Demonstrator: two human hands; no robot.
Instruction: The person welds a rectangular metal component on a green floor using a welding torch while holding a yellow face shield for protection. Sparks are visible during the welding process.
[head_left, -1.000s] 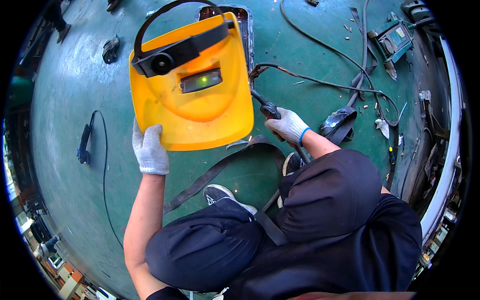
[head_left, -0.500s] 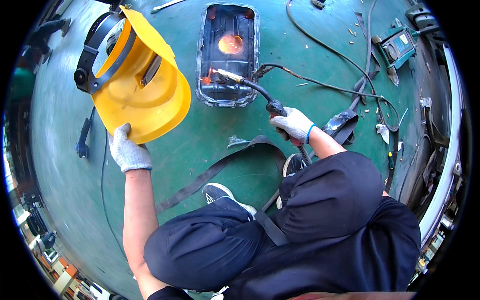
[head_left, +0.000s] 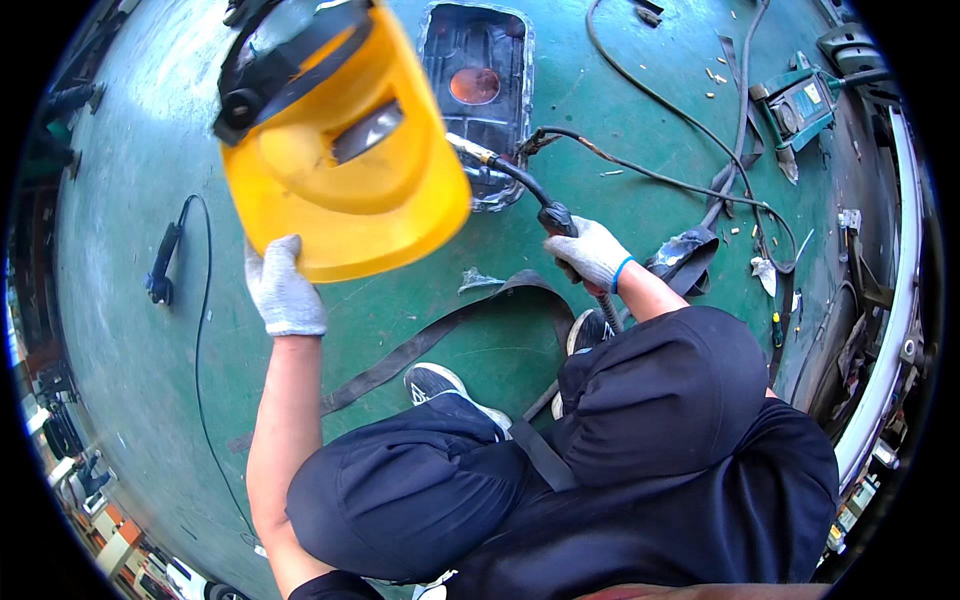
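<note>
Gripped at its lower edge by my gloved left hand point(head_left: 285, 287), a yellow welding helmet point(head_left: 330, 190) with a black headband is raised over the floor. It covers the left side of a dark rectangular metal pan point(head_left: 505, 110) with a pale rim. My gloved right hand point(head_left: 590, 254) is closed around the handle of a welding torch point(head_left: 520, 178). The torch's neck points left over the pan's near end, and its tip is hidden behind the helmet. A round orange-brown patch shows on the pan's bottom.
Black cables point(head_left: 650, 170) loop over the green floor point(head_left: 430, 330) at the right. A green power tool point(head_left: 797, 103) lies far right, and a corded grinder-like tool point(head_left: 161, 270) lies left. Dark webbing point(head_left: 440, 340) crosses in front of my shoes. A silver-edged panel point(head_left: 890, 330) borders the right side.
My left hand has moved the helmet right and up, partly over the pan. The bright glow on the pan's round patch and beside the torch tip no longer shows. My right hand stays nearly in place.
</note>
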